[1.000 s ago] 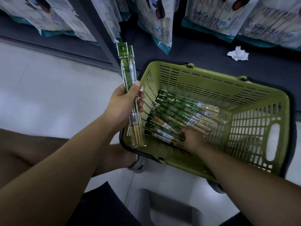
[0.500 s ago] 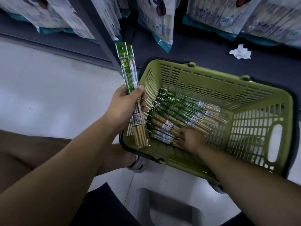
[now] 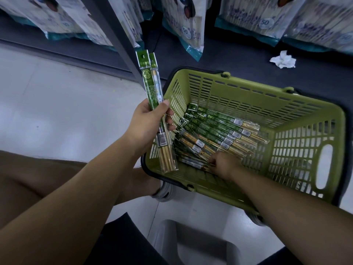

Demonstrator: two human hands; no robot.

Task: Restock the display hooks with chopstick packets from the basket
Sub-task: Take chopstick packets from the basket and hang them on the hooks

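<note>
Packets (image 3: 148, 87): two tight in left hand (image 3: 148, 129); right hand (image 3: 223, 165) in basket (image 3: 248, 87), hold unclear.

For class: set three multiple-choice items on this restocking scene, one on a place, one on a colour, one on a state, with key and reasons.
1. Where is the crumpled tissue relative to the basket? A inside it; B on the dark shelf base beyond it; C under it.
2. What colour is the basket? A olive green; B red; C blue.
3. What is the left hand doing? A lying flat on the floor; B hanging idle; C gripping chopstick packets.
Key: 1 B, it lies past the far rim. 2 A, its slatted walls are olive green. 3 C, fingers and thumb wrap the packets.
</note>
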